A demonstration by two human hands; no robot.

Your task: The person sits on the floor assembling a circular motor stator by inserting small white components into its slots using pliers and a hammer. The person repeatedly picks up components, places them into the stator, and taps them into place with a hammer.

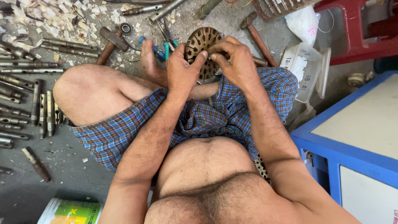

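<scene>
Head view: a person seated on the floor grips a round perforated metal disc with both hands.

Left of the knee lie rows of metal rods (25, 103). The left hand (181, 70) closes on the disc (202, 45) with its thumb pressed to the near face. The disc stands on edge just beyond both hands, between them. The right hand (232, 58) pinches its right rim with curled fingertips. A hammer (257, 39) lies right of it.

Soft, even daylight fills the scene, casting only faint shadows beneath the left hand (181, 68) and right hand (233, 58). Focus holds sharp around both hands. No glare; the foreground torso nearest the camera appears slightly softened and stretched.
</scene>
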